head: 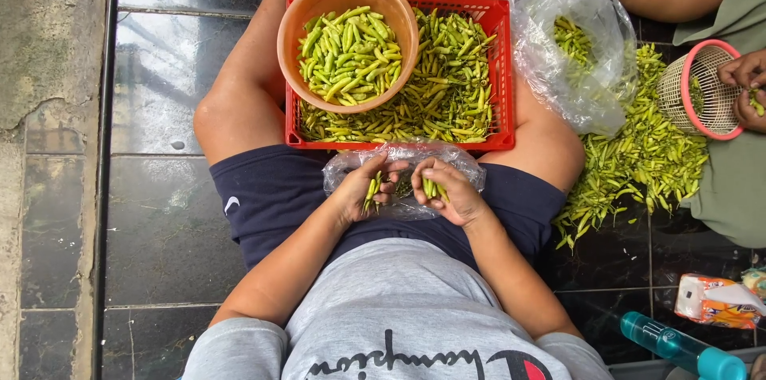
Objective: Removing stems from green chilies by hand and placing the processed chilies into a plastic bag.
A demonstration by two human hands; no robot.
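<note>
Sitting on dark glossy tiled floor (159, 212), weathered concrete strip (48, 69) at left. My left hand (361, 189) pinching small green chillies (372, 191), right hand (447, 190) curled round a few more, both over clear plastic bag (471, 169) in lap. Red plastic crate (503, 53) between knees, round orange plastic bowl (291, 37) resting on it. Loose chilli heap (638, 157) on tiles at right.

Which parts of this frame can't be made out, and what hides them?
Head view only:
- Crate floor: covered by chillies, part under the bowl.
- Small bag contents: behind both hands and crinkled plastic.
- Left hand and right hand palms: turned away; chilli count unclear.
- Big bag contents: blurred by glare.
- Co-worker's hands and bottle: cut off by the frame edges.
</note>
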